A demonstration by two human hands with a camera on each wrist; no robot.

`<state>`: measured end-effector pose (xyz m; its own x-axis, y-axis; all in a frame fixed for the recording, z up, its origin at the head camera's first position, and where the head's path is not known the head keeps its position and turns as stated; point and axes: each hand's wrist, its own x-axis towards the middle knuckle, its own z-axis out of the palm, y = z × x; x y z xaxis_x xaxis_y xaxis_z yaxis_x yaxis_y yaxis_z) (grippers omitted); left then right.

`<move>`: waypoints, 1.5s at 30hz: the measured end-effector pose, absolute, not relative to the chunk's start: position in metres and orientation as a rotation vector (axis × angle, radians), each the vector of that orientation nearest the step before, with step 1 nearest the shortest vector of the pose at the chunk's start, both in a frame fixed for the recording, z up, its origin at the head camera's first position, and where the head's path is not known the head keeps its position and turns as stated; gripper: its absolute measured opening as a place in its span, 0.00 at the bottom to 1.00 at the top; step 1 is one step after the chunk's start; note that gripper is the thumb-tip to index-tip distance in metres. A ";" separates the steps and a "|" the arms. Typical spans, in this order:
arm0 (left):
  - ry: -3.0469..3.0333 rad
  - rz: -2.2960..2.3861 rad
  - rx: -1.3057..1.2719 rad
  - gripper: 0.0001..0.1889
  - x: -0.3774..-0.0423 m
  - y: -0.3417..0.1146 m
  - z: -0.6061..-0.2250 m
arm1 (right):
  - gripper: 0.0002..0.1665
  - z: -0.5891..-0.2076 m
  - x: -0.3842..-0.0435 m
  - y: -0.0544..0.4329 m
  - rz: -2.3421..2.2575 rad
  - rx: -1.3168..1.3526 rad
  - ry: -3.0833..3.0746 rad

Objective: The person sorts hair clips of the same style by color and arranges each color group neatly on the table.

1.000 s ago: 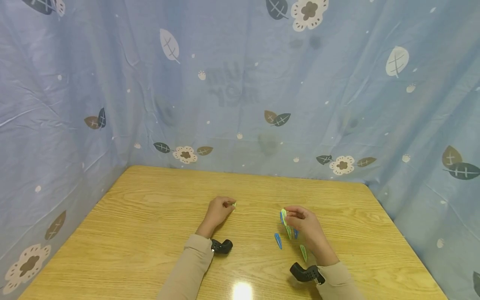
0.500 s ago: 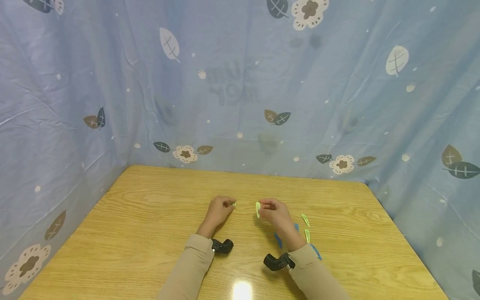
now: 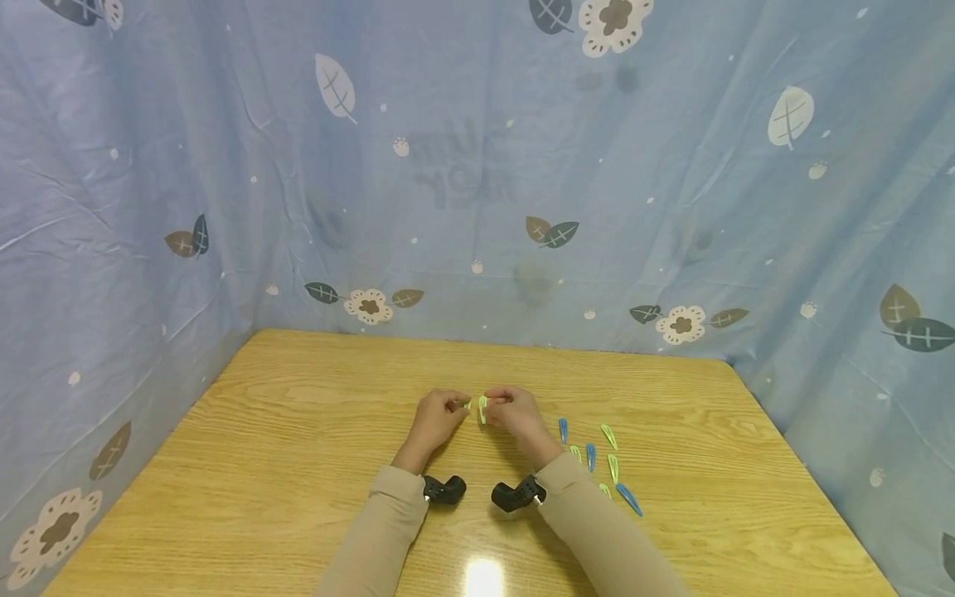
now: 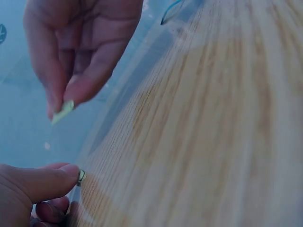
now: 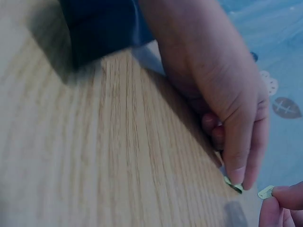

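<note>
My left hand (image 3: 438, 417) pinches yellow-green snap hair clips between thumb and fingertips, low over the wooden table (image 3: 321, 431); only a small end of a clip (image 4: 81, 177) shows past the thumb. Just to its right, my right hand (image 3: 515, 414) pinches one yellow-green hair clip (image 3: 482, 410), held upright with its side towards the left hand. A narrow gap separates the two held pieces. In the right wrist view, the right hand's clip (image 5: 266, 192) faces the left hand's fingertips (image 5: 235, 176), and the other fingers partly hide both clips.
Right of my right forearm lie several loose hair clips, blue (image 3: 591, 457) and yellow-green (image 3: 613, 468). Some are partly covered by the sleeve. Black camera mounts (image 3: 518, 495) sit on both wrists. A patterned blue curtain (image 3: 462, 249) borders the table's back and sides.
My right hand has carried a yellow-green clip leftward from the loose clips to beside my left hand. More loose clips are uncovered. The left hand has stayed in place.
</note>
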<state>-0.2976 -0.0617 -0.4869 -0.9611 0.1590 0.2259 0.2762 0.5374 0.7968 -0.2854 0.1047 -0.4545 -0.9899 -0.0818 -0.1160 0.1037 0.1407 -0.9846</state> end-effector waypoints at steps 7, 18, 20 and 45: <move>-2.641 -1.401 -0.391 0.10 -0.297 -0.061 -0.486 | 0.15 -0.460 -0.295 0.097 -1.938 0.059 2.305; -2.643 -1.404 -0.383 0.10 -0.298 -0.062 -0.488 | 0.11 -0.464 -0.301 0.088 -1.795 0.054 2.484; -2.643 -1.406 -0.384 0.10 -0.298 -0.062 -0.489 | 0.10 -0.463 -0.300 0.087 -1.738 0.062 2.542; -2.631 -1.404 -0.394 0.10 -0.297 -0.062 -0.488 | 0.12 -0.465 -0.297 0.086 -1.735 0.088 2.551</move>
